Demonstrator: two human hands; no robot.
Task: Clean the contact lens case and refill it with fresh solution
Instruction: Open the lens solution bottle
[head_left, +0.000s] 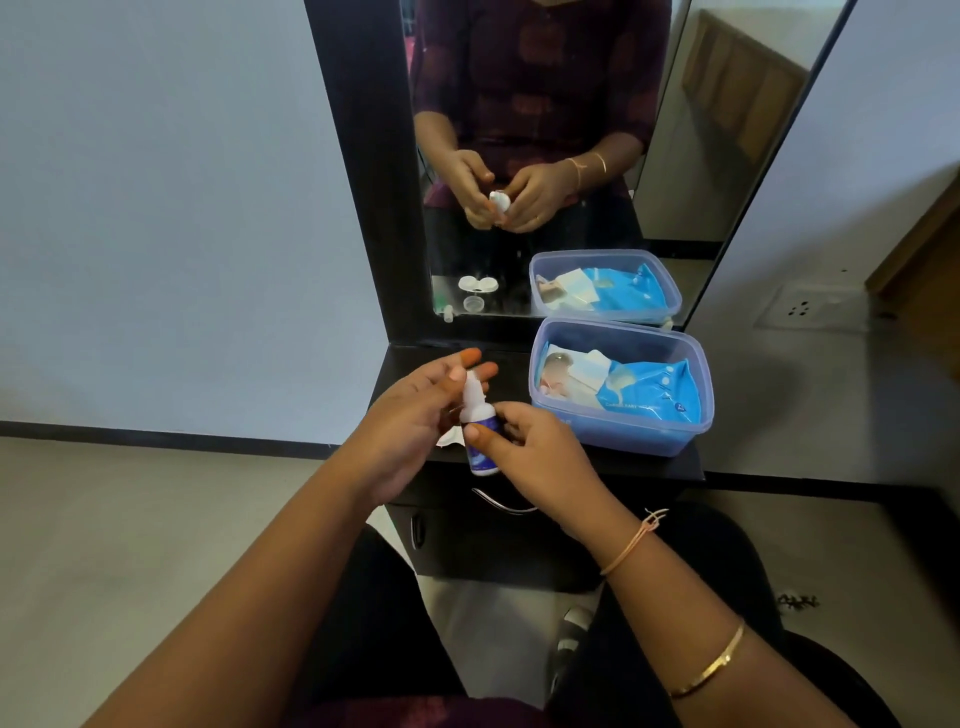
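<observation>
Evidently working at the cap of a small solution bottle (483, 441), a person sits before a dark dressing table (511, 364) and its mirror (545, 78). The right hand (540, 457) grips the bottle's body, fingers and thumb curled round the label, while the left hand (415, 410) pinches the white cap (471, 387) between thumb and outstretched fingers. The lens case (478, 284) shows only as a reflection: it lies open on the tabletop behind the hands, with a loose lid (475, 303) just beside it. To the right stands a clear plastic box (698, 364) holding a blue pack of wipes (649, 389). The step appears to be opening or closing the bottle, which goes best with the body held upright and steady, the turning done at the cap alone and no squeeze on the soft sides, so that nothing spills. The nozzle should likely touch neither fingers nor table, and each well of the case wants filling in turn.
</observation>
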